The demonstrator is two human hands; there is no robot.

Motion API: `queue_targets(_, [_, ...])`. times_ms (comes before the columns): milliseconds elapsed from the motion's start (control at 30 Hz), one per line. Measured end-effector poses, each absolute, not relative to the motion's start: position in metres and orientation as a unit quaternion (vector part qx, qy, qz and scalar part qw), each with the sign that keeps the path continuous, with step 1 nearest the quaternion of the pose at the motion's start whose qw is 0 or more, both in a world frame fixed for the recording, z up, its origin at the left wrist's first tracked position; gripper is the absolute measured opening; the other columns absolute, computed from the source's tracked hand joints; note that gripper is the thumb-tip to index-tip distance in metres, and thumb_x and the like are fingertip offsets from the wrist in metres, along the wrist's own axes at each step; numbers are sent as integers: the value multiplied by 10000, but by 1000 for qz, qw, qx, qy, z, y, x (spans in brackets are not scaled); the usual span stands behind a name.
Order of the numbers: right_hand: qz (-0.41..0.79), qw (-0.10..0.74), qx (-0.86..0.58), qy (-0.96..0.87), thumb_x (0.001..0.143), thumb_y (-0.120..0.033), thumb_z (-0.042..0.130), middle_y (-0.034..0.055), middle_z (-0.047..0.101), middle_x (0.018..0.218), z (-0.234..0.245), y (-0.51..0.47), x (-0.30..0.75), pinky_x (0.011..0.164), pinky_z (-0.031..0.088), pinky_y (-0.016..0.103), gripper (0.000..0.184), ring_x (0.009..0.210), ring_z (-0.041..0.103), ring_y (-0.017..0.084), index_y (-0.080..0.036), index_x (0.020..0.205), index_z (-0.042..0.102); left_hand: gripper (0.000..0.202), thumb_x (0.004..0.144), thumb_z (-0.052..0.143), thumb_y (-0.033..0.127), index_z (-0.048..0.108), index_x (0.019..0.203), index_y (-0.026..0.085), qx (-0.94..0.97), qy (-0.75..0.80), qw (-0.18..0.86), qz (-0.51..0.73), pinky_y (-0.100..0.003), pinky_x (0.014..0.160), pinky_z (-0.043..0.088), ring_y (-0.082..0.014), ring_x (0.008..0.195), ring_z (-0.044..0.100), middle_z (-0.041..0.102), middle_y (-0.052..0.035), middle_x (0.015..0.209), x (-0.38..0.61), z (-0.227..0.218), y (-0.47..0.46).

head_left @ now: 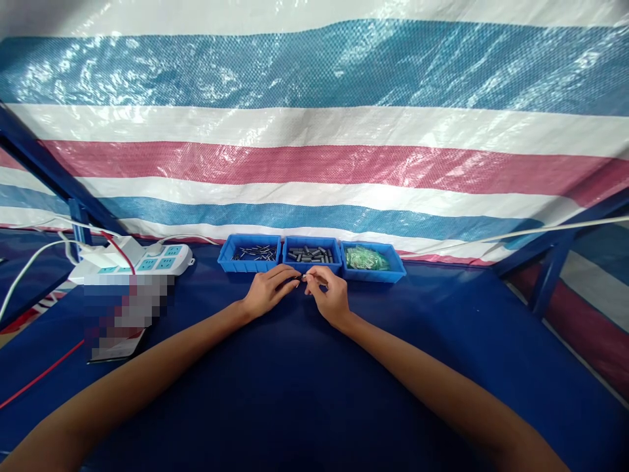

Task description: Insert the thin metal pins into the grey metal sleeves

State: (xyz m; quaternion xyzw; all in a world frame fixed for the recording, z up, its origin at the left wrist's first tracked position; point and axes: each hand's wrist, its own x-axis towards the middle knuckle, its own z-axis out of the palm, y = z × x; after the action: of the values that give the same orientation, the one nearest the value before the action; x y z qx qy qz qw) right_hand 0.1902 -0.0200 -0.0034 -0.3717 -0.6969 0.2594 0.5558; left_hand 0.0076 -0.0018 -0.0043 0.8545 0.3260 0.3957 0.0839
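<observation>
My left hand and my right hand meet fingertip to fingertip just in front of the middle bin. Pinched between them is a small dark piece, too small to name, with a light bit on the right-hand side. Both hands are closed. Behind them stand three blue plastic bins in a row. Thin dark pins with shiny ends lie in the left bin. Short dark grey cylinders fill part of the middle bin. Clear greenish plastic pieces are heaped in the right bin.
On the left, a white power strip with plugs and cables sits behind a blurred-out device. A red cable crosses the dark blue table. Striped sheeting hangs behind, between blue metal frame posts.
</observation>
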Motion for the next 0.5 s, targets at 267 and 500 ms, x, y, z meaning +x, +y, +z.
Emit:
queue_targets(267, [203,531,-380,-730,909,-253,478,30,550,781,0,-18,190,594,457,248,125,629,525,120,-186,883,580,109,901,496,205,587,940,159,829,344,75,435,-216,709,482,-128,829,604,634,-50,880,7,1,-6])
queue_targets(500, [184,506,-381,-752,925,-243,449,21,519,720,0,-17,189,596,409,254,180,639,499,128,-175,807,566,68,882,546,211,591,898,163,812,345,68,466,-186,619,442,-94,694,573,630,-15,804,6,0,-6])
